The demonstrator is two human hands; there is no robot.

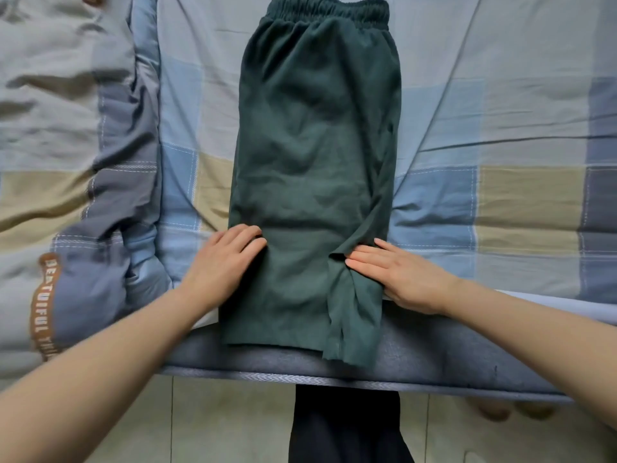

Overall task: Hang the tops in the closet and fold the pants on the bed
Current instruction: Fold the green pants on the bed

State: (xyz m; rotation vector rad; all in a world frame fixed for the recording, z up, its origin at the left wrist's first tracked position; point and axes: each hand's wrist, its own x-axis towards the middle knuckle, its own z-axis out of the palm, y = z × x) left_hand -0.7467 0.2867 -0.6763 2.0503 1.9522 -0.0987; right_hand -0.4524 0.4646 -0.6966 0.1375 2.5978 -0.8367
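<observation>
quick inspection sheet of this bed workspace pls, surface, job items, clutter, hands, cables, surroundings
surface: bed with plaid sheet, wrinkled.
job's things: dark green pants folded lengthwise, waistband at the far end, hems hanging over the near bed edge.
clutter: bunched quilt left of the pants.
grippers: left hand flat on the pants' left edge; right hand flat on the right edge; no grip on the fabric.
cables: nothing seen.
surroundings: tiled floor below the bed edge; closet not in view.

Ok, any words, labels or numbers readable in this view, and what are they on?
"BEATUIFUL TH..." as spelled, white letters on a brown band of the quilt, lower left; the rest runs out of sight.
The green pants and the bed sheet show no readable text.
</observation>
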